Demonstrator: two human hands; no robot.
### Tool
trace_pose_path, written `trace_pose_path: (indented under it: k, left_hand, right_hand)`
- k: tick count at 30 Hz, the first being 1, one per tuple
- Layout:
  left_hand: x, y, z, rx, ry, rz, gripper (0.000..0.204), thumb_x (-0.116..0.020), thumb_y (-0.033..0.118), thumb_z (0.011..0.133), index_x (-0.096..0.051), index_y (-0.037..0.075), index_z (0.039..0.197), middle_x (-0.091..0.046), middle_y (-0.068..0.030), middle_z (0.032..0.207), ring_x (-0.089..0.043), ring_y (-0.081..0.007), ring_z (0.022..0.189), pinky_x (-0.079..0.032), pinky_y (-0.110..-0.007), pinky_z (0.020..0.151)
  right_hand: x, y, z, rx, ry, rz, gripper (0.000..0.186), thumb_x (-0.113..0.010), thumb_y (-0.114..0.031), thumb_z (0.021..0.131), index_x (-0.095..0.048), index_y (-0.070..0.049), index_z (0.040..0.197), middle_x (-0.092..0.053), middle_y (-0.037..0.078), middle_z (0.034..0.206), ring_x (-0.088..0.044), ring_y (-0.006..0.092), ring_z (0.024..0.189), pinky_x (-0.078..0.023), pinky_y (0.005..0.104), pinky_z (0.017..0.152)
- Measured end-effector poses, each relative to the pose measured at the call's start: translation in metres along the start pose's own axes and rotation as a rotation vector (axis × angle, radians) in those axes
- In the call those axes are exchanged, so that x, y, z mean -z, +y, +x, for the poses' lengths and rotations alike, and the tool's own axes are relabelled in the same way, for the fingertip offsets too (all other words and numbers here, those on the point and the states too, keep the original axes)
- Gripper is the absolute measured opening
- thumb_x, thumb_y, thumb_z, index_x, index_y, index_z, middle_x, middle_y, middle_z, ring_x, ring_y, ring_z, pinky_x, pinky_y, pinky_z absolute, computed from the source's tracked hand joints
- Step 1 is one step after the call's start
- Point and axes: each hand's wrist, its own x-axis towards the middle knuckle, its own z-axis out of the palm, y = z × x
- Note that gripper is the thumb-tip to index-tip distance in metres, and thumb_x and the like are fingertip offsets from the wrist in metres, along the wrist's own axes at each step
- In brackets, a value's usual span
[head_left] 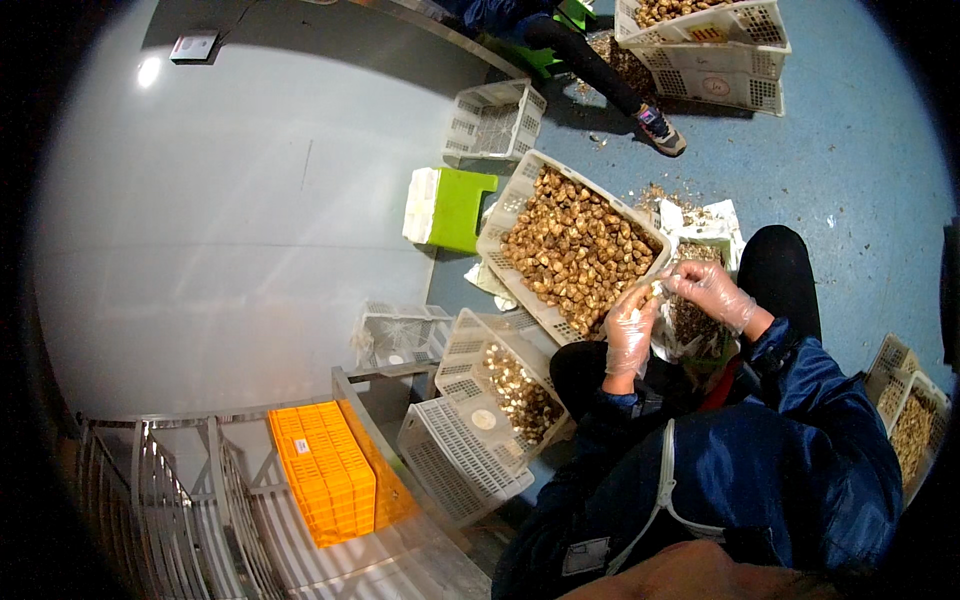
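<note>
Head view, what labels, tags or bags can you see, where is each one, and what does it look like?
Round label: on the rim of the white crate by the left hand, pale disc.
Round label: side of the stacked white crates at the top right, pale disc.
Small sticker: on the orange crate, white rectangle.
Plastic bag: on the floor beyond the right hand, clear, crumpled.

A small square device with a pale screen [193, 46] sits flat at the far left corner of the grey table. A round white label [484, 420] marks the wall of a white crate by the knees; a yellow label [708, 34] fronts the stacked crates beyond.
</note>
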Motion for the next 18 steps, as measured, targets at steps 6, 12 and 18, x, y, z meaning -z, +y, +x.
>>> trace_pose_path:
  k: [6, 12, 18]
  left_hand:
    - [-0.005, -0.016, -0.005, 0.442, -0.020, -0.547, 0.038, -0.067, 0.011, 0.090, -0.058, -0.004, 0.124, -0.063, -0.0107, 0.115, -0.061, -0.0153, 0.098, -0.051, -0.029, 0.081]
    - [-0.007, -0.025, -0.005, 0.325, -0.055, -0.457, 0.039, -0.066, 0.011, 0.090, -0.056, -0.005, 0.125, -0.062, -0.0109, 0.117, -0.060, -0.0143, 0.099, -0.050, -0.027, 0.082]
    - [0.003, -0.020, -0.006, 0.217, -0.096, -0.285, 0.039, -0.065, 0.011, 0.091, -0.055, -0.004, 0.126, -0.060, -0.0116, 0.121, -0.059, -0.0150, 0.104, -0.049, -0.028, 0.084]
  right_hand:
    - [0.003, -0.002, 0.001, -0.160, -0.035, 0.138, 0.024, -0.065, -0.018, 0.090, -0.055, -0.001, 0.078, -0.064, 0.007, 0.097, -0.058, 0.0130, 0.094, -0.047, 0.0302, 0.082]
    - [-0.002, 0.001, 0.001, 0.092, -0.007, 0.005, 0.020, -0.062, -0.020, 0.093, -0.058, -0.003, 0.082, -0.057, -0.004, 0.081, -0.048, 0.0057, 0.077, -0.044, 0.0255, 0.070]
    - [-0.001, -0.010, -0.001, -0.067, -0.047, 0.095, 0.019, -0.063, -0.019, 0.092, -0.059, -0.004, 0.082, -0.057, -0.004, 0.080, -0.048, 0.0044, 0.077, -0.044, 0.0248, 0.069]
